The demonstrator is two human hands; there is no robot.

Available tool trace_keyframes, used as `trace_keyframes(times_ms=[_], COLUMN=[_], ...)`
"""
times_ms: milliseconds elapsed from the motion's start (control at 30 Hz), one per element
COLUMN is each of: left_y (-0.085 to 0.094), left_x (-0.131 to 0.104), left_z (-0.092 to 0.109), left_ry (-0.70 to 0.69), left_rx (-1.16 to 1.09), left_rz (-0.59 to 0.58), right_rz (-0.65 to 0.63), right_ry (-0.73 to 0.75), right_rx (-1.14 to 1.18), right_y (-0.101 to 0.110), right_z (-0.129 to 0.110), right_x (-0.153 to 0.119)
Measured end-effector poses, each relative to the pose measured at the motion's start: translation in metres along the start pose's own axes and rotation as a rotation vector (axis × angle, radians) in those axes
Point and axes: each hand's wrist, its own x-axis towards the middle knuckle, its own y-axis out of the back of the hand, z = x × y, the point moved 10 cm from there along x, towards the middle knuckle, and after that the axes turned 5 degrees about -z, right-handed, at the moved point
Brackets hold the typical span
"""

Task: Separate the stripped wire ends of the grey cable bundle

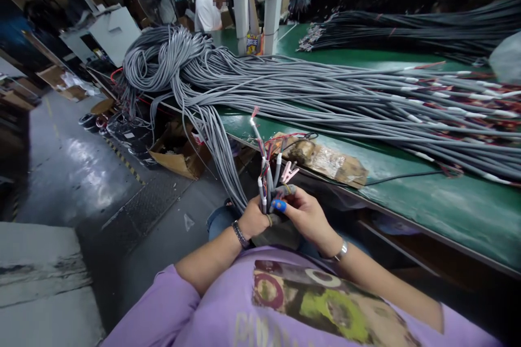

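Note:
Several grey cable ends (269,180) with white bands and thin coloured wires stand up from my left hand (255,219), whose fingers are wrapped round them. My right hand (310,214) is just to the right, its thumb and fingers pinched at the bunch; what exactly they hold is too small to tell. Blue tape covers one fingertip of that hand, and the fingers wear greyish covers. A pink clip (289,172) sits just above the right fingers. From the held ends, grey cables (220,146) run up to the large bundle (260,78) on the green table (459,211).
Flattened brown cardboard (329,161) lies at the table's near edge. Black cables (407,30) lie at the back right. An open carton (179,158) stands on the floor at left. Beyond the table is a person in a white shirt (207,10), near a post (239,5).

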Motion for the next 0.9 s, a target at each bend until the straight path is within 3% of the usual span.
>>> trace_keyframes(times_ms=[133,200,300,367,467,567,667,900], left_y=[0.006,0.018,0.041,0.046,0.029,0.010,0.004,0.008], left_x=[-0.005,-0.005,-0.007,-0.006,0.004,0.008,0.007,0.001], left_z=[-0.007,-0.010,-0.009,-0.005,0.006,0.009,0.003,0.006], left_ry=[0.122,0.135,0.104,0.077,0.048,0.058,0.089,0.105], left_rx=[-0.023,-0.049,-0.154,-0.239,-0.297,-0.210,-0.073,0.024], left_rz=[-0.002,0.092,0.321,0.383,0.234,0.080,0.054,0.138], right_rz=[0.004,0.032,0.106,0.140,0.134,0.030,-0.040,0.049], right_ry=[-0.026,-0.020,-0.005,0.002,0.000,-0.014,-0.020,-0.112], right_rx=[0.052,0.047,0.053,0.053,0.023,-0.014,-0.027,0.080], right_y=[0.006,0.015,0.034,0.045,0.049,0.032,0.018,0.026], right_z=[0.005,0.006,0.007,0.007,0.007,0.007,0.005,0.018], right_x=[-0.001,-0.001,-0.001,-0.003,-0.006,-0.007,-0.007,-0.002])
